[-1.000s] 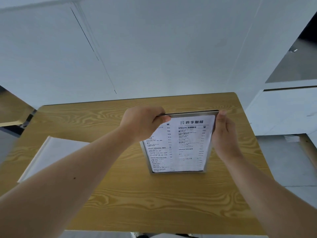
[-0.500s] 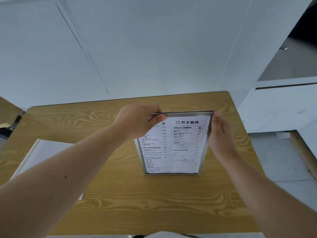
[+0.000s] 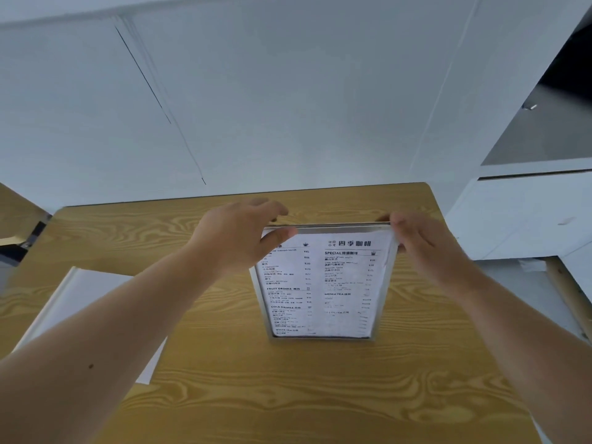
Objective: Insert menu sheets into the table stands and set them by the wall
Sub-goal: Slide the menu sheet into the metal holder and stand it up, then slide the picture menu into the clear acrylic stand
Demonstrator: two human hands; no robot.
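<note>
A silver-framed table stand (image 3: 382, 293) stands upright on the wooden table (image 3: 288, 389), a printed white menu sheet (image 3: 333, 283) showing in its front. My left hand (image 3: 237, 238) grips the stand's top left corner, thumb on the front and fingers over the top edge. At the top right corner my right hand (image 3: 426, 245) holds the frame's edge between its fingertips. The stand's base is about the middle of the table, some way from the white wall (image 3: 288, 107) behind.
A white stack of sheets (image 3: 80, 302) lies flat on the table's left side, partly under my left forearm. A white counter (image 3: 525, 213) and grey floor lie to the right of the table. Another wooden table's corner (image 3: 16, 213) shows at far left.
Both hands have shifted up to the stand's top corners; the right hand slid from the side edge to the top right. The stand has barely moved on the table.
</note>
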